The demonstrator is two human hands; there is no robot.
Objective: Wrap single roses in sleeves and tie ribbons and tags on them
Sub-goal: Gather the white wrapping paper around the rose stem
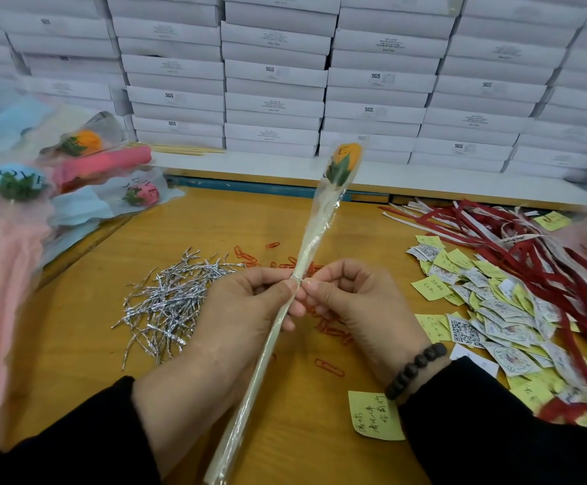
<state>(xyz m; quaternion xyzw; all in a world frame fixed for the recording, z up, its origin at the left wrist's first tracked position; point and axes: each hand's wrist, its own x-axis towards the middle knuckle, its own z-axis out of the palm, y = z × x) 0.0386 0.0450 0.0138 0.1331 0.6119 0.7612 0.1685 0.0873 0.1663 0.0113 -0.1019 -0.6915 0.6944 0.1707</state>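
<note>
An orange rose [344, 162] with green leaves sits at the top of a long pale stick, inside a clear plastic sleeve [315, 236] gathered tight round the stem. My left hand [250, 309] grips the sleeved stem at its middle. My right hand [351, 302] pinches the same spot from the right, thumb and forefinger on the gathered sleeve. The stem's lower end [236, 432] runs down between my forearms. Silver twist ties [169, 302] lie heaped left of my hands. Red ribbons [530, 246] and paper tags [495, 309] lie at the right.
Wrapped roses [78, 169] in pastel sleeves lie at the left on the wooden table [85, 309]. Red paper clips [330, 367] are scattered under my hands. A yellow handwritten note [372, 414] lies near my right wrist. White boxes [274, 75] are stacked along the back.
</note>
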